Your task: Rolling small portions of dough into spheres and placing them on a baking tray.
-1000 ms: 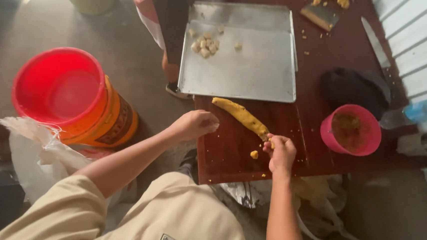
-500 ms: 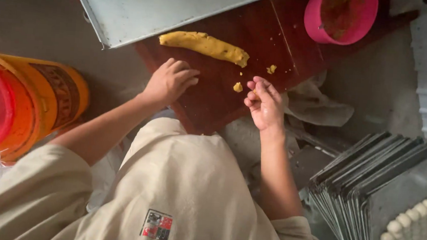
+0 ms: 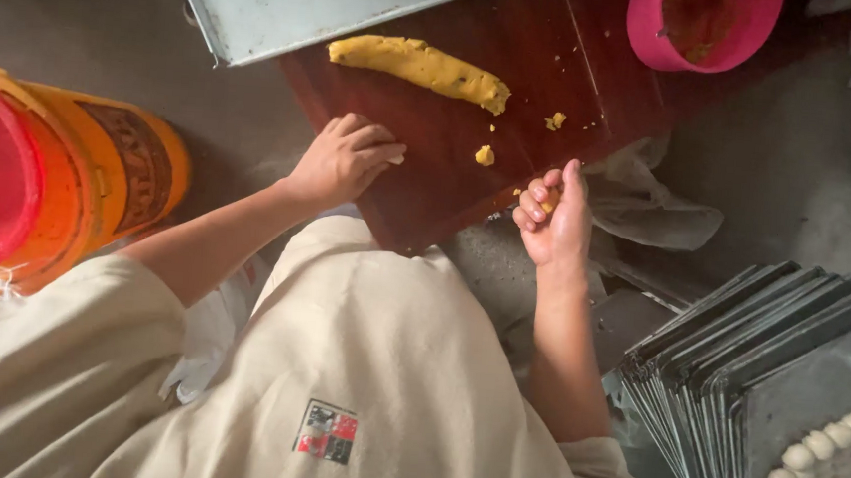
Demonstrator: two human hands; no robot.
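Observation:
A long roll of yellow dough (image 3: 420, 67) lies on the dark red wooden board (image 3: 451, 161), just below a metal baking tray (image 3: 302, 1). My left hand (image 3: 343, 158) rests on the board's near left edge, fingers curled and holding nothing that I can see. My right hand (image 3: 553, 216) hovers at the board's near right corner, fingers closed around a small piece of yellow dough (image 3: 548, 204). Another small dough lump (image 3: 485, 155) and a few crumbs (image 3: 554, 121) lie on the board between the roll and my hands.
A pink bowl (image 3: 650, 25) with brownish filling stands at the board's far right. An orange bucket with a red lid (image 3: 51, 163) is on the floor at left. Several stacked metal trays (image 3: 738, 341) lean at right, one holding rows of pale dough balls (image 3: 829, 467). Crumpled plastic (image 3: 648, 200) lies by the board.
The view has tilted down and closer. My right hand has lifted off the board and closed on a small dough piece. My left hand stays on the board's edge.

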